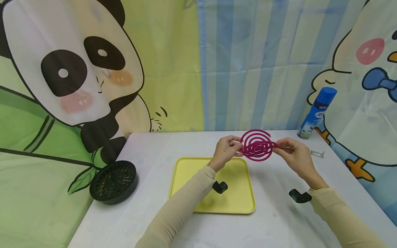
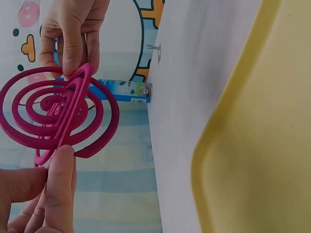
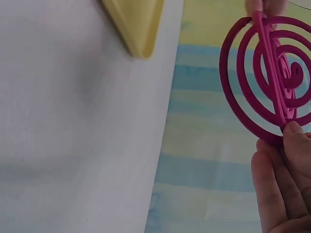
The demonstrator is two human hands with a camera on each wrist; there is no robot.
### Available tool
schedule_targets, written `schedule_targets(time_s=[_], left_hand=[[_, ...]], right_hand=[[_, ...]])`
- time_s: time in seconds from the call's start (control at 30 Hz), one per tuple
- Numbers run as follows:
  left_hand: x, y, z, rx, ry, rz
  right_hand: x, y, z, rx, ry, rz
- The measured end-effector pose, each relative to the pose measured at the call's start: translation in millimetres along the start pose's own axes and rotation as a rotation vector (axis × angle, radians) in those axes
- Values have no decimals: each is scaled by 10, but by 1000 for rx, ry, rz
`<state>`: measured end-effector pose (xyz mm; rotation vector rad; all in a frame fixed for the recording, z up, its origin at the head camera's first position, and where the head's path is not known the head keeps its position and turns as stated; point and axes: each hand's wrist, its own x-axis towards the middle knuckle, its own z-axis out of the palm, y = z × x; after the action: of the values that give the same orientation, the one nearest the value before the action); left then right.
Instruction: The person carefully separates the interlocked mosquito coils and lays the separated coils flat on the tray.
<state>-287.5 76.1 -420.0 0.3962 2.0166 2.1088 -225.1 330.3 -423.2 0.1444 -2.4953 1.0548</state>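
A pair of magenta mosquito coils [image 1: 258, 148] is held up above the table, just past the tray's far right corner. In the left wrist view the two spirals [image 2: 111, 127] are still nested, one tilted across the other. My left hand [image 1: 224, 153] pinches their left edge between thumb and fingers. On the opposite edge, my right hand [image 1: 296, 158] pinches with its thumb against the fingers. The right wrist view shows that right hand [image 3: 286, 189] at the rim, its other fingers extended below.
A yellow tray [image 1: 229, 203] lies under my left forearm. To the left stands a round black slotted holder [image 1: 114, 182]. A small metal coil stand [image 1: 317, 154] lies right of my right hand, and a blue spray can [image 1: 316, 113] stands by the back edge.
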Motion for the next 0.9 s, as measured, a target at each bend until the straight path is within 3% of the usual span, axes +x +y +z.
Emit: schedule_targets(time_s=[0.17,0.3,0.6,0.9], left_hand=[[-18,20,9,34,13,29],[-33,32,24,59,17,44],[-32,50,35,99,9,70],[-47,45,77,145,-25,90]], right_hand=[[-5,-9,46,-74,39,-134],[-13,-16,60,-85,58,-190],[7,-49,44,-175,29,-219],[22,-98,53,-135,-49,-234]])
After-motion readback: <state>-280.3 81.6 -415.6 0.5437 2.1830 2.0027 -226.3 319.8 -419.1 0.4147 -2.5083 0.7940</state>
